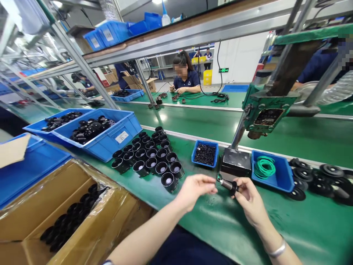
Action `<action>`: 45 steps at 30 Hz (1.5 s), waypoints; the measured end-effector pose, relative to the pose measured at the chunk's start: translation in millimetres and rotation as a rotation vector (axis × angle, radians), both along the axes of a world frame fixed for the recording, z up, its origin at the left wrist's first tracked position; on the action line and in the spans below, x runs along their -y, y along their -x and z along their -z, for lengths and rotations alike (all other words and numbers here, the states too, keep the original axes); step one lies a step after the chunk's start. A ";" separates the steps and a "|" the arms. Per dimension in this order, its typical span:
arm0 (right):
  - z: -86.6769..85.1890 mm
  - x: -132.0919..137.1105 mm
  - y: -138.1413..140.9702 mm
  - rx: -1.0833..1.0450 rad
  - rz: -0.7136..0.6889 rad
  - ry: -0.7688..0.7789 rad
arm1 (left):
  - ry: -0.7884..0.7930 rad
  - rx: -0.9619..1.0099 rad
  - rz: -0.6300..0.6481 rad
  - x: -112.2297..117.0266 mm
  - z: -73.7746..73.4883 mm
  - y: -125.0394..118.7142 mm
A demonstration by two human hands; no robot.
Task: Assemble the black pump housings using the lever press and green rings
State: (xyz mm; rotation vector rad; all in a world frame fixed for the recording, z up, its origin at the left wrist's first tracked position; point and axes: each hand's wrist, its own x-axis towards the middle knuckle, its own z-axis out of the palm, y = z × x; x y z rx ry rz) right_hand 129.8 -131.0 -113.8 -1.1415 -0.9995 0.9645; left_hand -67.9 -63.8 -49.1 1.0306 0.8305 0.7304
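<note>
My right hand (249, 200) grips a dark round part with a metal shaft (227, 184), the shaft pointing left toward my other hand. My left hand (195, 191) is closed, its thumb and fingertips together just left of the shaft tip; whatever they pinch is too small to make out. A small black ring (219, 177) shows at the shaft's end. Behind the hands stands a press with a green head (268, 110) and a black metal block (235, 162) as its base. Left of that block, a small blue bin (193, 159) holds little black rings.
Black cups (150, 163) stand in rows on the green bench. A blue bin (282, 176) holds green rings (264, 167), with black wheel-like parts (303, 173) beyond. Blue crates (110, 141) and a carton (16, 224) line the left. A co-worker (187, 79) sits opposite.
</note>
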 end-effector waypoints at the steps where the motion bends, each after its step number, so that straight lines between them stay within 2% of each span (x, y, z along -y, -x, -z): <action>1: -0.6 0.5 1.3 -0.003 -0.004 0.005 | 0.142 0.070 -0.028 12.1 9.4 5.8; 3: -3.5 3.2 6.8 -0.008 -0.030 0.006 | 0.321 0.166 -0.064 26.5 23.1 14.9; 5: -8.9 8.0 15.8 -0.004 -0.073 -0.010 | 0.412 0.250 -0.095 30.6 28.6 20.9; 10: -26.9 21.1 46.1 0.110 -0.111 -0.075 | 0.571 0.415 -0.135 30.4 22.2 22.5; 14: -33.5 28.7 61.8 0.198 -0.008 -0.110 | 0.634 0.408 -0.103 37.5 16.5 15.4; 17: -33.5 35.8 63.6 0.376 0.085 -0.172 | 0.595 0.404 -0.086 42.3 14.7 11.4; 20: -34.7 42.3 61.6 0.708 0.148 -0.336 | 0.528 0.416 -0.068 44.8 13.7 10.5; 22: -36.9 44.5 61.2 0.812 0.153 -0.405 | 0.485 0.415 -0.062 45.5 13.9 11.3; 27: -39.4 44.2 65.9 0.536 0.131 -0.228 | 0.354 0.404 -0.054 47.2 17.1 14.2; 32: -33.0 45.7 67.6 0.799 0.193 -0.421 | 0.335 0.407 -0.053 50.8 16.5 16.0; 36: -31.7 48.3 66.2 0.753 0.174 -0.360 | 0.319 0.377 -0.042 52.8 15.0 18.1; 39: -32.1 50.1 65.2 0.807 0.155 -0.408 | 0.276 0.352 -0.016 53.3 14.4 20.6; 42: -31.4 50.7 65.7 0.685 0.124 -0.338 | 0.213 0.317 0.019 52.6 11.8 22.9; 45: -31.0 49.4 67.9 0.511 0.091 -0.258 | 0.130 0.292 -0.009 50.5 7.5 24.3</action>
